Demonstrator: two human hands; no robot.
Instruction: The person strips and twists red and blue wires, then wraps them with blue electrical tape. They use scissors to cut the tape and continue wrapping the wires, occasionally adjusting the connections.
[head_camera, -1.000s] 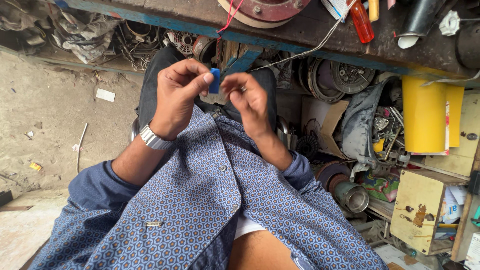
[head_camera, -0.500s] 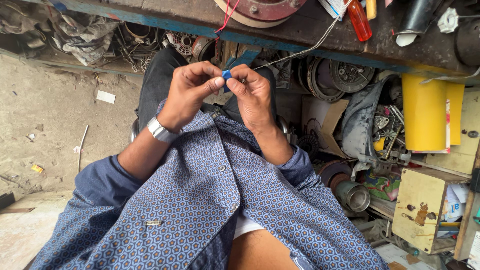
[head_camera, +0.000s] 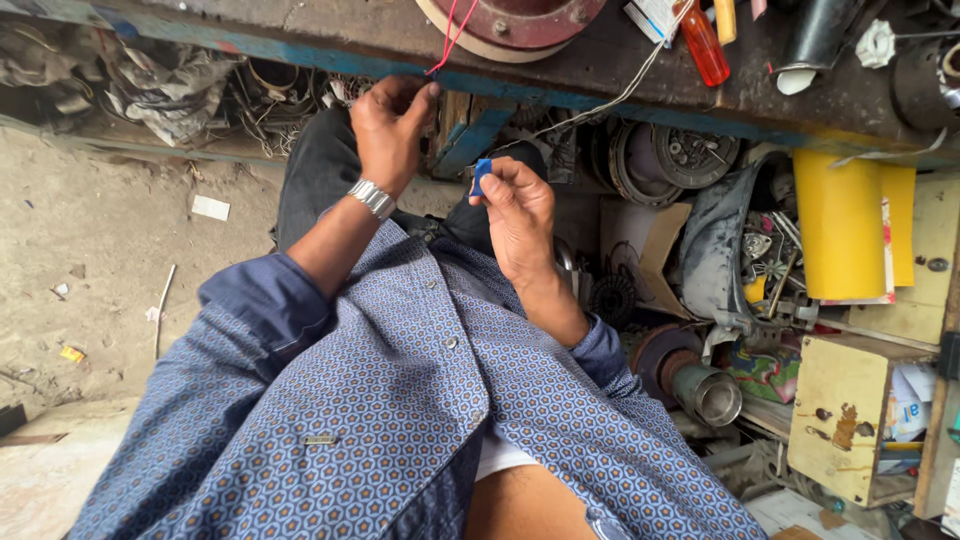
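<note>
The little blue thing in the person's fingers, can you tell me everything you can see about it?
The little blue thing is a small, flat, bright blue piece, maybe tape or plastic; it is too small to be sure. It stands on end, pinched at its lower part between the fingertips of the right hand. It is held in the air below the edge of the workbench, apart from the left hand.

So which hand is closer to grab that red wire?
The left hand. Its fingertips are already pinching the red wire at the bench edge, while the right hand is lower down, busy holding a small blue piece.
</note>
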